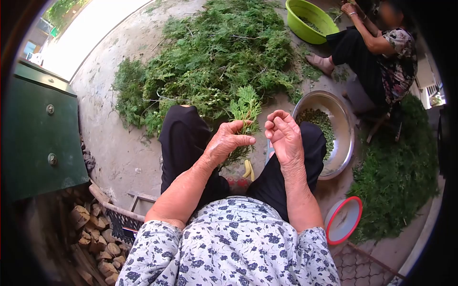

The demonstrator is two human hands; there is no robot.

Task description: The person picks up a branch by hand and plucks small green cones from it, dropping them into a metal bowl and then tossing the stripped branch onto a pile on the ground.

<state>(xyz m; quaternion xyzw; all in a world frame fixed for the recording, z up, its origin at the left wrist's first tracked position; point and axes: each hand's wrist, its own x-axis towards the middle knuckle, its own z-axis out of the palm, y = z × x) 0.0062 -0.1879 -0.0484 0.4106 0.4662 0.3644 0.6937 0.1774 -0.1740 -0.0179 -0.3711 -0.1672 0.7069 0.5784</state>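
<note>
A green leafy sprig rises from my left hand, whose fingers and thumb are closed on its stem. Just to the right of the sprig is my right hand, raised with its fingers curled and close together; whether anything small is between them is too small to tell. The hands are apart, above my knees. Beside my right knee stands a metal basin with small green pieces in it. In front of me a large heap of green branches lies on the floor.
At the upper right a person sits near a lime-green basin. More greenery lies on the right, by a red-rimmed bowl. A green cabinet and chopped firewood are on the left.
</note>
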